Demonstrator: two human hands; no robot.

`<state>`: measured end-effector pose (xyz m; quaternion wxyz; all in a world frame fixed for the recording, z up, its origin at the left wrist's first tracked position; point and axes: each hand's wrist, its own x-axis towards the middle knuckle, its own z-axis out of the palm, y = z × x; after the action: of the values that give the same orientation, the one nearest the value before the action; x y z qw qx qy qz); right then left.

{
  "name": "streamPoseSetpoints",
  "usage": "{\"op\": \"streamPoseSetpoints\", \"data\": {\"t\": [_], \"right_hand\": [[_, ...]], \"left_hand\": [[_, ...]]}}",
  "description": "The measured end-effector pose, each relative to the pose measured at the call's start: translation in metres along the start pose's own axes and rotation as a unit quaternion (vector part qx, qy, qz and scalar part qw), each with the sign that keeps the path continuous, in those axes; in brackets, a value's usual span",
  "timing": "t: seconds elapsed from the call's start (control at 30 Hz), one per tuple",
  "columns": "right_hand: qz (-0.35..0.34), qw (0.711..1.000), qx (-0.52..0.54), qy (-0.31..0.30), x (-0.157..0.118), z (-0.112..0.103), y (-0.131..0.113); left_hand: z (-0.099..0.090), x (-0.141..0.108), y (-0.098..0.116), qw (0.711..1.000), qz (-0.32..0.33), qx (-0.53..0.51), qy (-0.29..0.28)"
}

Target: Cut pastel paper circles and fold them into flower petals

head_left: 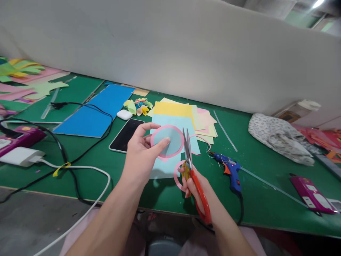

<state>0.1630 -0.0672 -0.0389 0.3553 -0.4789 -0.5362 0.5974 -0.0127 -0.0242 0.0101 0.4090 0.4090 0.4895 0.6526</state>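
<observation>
Head view: looking down over the green counter [255, 202]
Left grip [142, 147]: pinching the pink-rimmed blue disc [174, 138], pressing the thumb onto its face and tucking fingers behind
Disc: being held in front of the light blue sheet [160, 173], near the middle
Right grip [198, 185]: clasping the red-and-yellow handles of the scissors [189, 156]
Scissors: pointing away from the body with blades slightly parted, standing just beside the disc's right edge, not showing clearly whether touching
Pink ring [176, 176]: showing just beside the right grip's fingers, leaving unclear whether held
Yellow sheet [173, 109]: lying beyond the disc, among pale papers
Blue glue gun [233, 172]: lying right of the right grip, trailing a black cable
Phone [126, 137]: lying left of the disc, near the white case [124, 114]
Blue board [90, 115]: lying farther left, partly under a black cord
</observation>
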Motion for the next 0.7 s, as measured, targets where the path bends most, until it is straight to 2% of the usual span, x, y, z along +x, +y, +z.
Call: {"op": "streamPoseSetpoints", "data": {"t": [0.17, 0.4, 0.53, 0.7], "right_hand": [[0.007, 1.000, 0.008, -0.005, 0.000, -0.003, -0.002], [-0.017, 0.996, 0.060, 0.057, 0.003, -0.003, 0.001], [-0.028, 0.987, 0.096, 0.124, 0.008, -0.005, 0.004], [-0.025, 0.977, 0.069, 0.201, 0.012, -0.015, -0.004]], "left_hand": [[0.003, -0.002, 0.000, 1.000, -0.025, 0.009, -0.013], [0.012, -0.005, -0.010, 0.999, -0.049, -0.001, -0.014], [0.019, -0.008, -0.015, 0.989, -0.111, 0.020, -0.092], [0.028, -0.012, -0.021, 0.960, -0.177, 0.048, -0.212]]}}
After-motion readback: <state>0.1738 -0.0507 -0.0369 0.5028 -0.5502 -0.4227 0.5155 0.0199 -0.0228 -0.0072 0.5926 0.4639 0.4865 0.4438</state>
